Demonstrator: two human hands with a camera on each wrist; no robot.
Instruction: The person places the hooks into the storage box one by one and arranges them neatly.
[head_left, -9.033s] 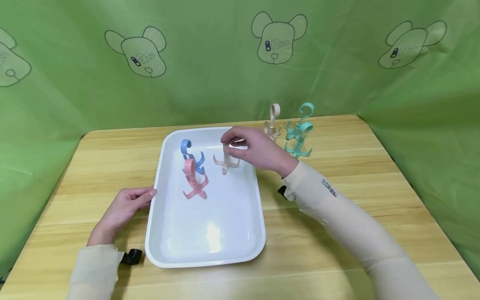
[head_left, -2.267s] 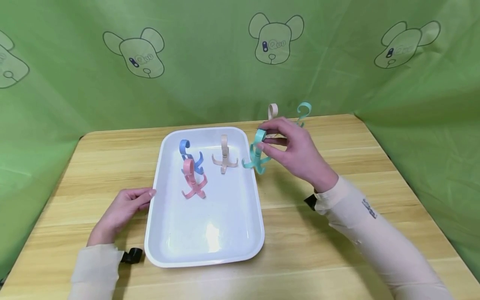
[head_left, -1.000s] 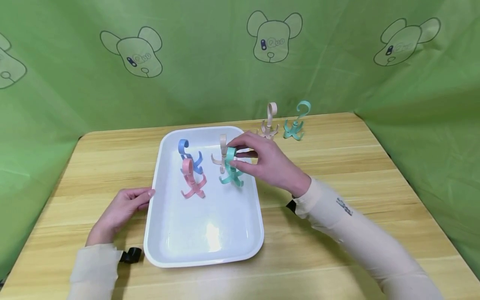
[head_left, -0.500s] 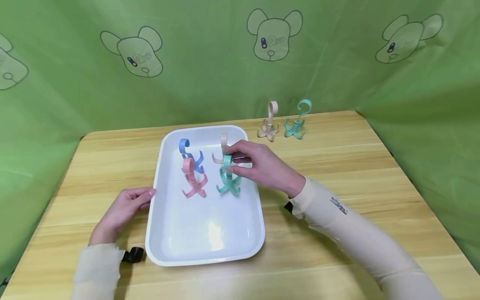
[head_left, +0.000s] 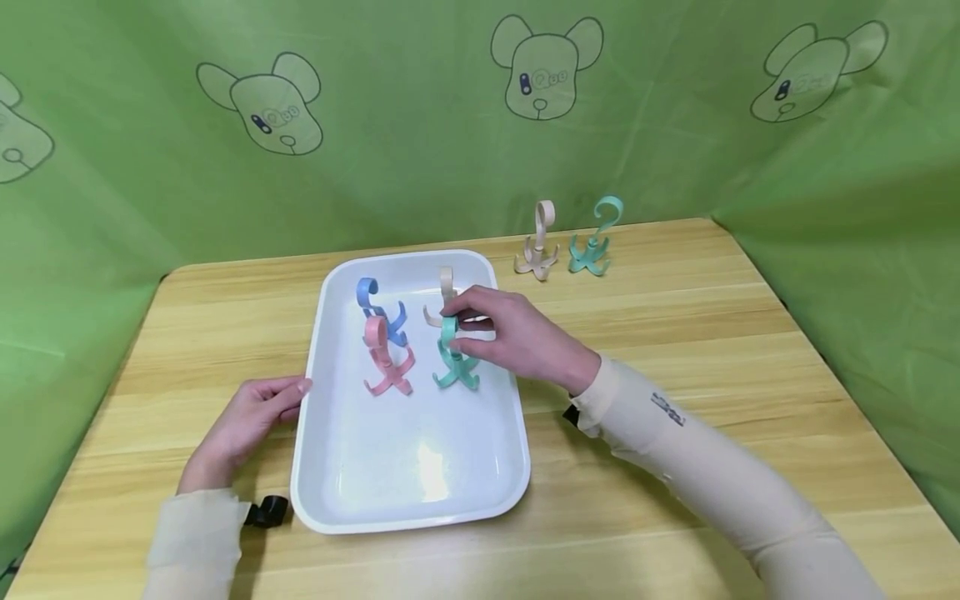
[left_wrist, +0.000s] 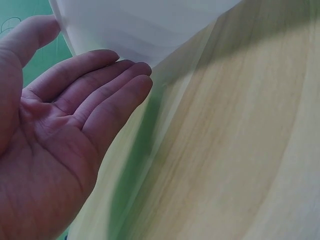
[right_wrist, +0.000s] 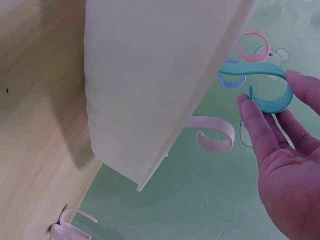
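My left hand (head_left: 251, 421) rests against the left side of a white tray (head_left: 315, 467). In the left wrist view its fingers (left_wrist: 107, 97) lie fairly straight along the tray's outer wall, the thumb at the rim. My right hand (head_left: 517, 337) pinches the curved top of a teal multi-prong hook (head_left: 457, 371), upright over the tray floor; whether its prongs touch the floor I cannot tell. A pink hook (head_left: 388, 373) and a blue hook (head_left: 393, 325) stand to its left. Behind it, a beige hook (head_left: 446, 282) is partly hidden by my right hand.
On the wooden table (head_left: 675, 350), beyond the tray's far right corner, stand another beige hook (head_left: 537, 254) and another teal hook (head_left: 592, 254). A green curtain (head_left: 420, 150) closes off the back and sides.
My right hand set the beige hook in the tray, then carried the teal hook from the table's back right into it and down beside the pink one. My left hand stayed put.
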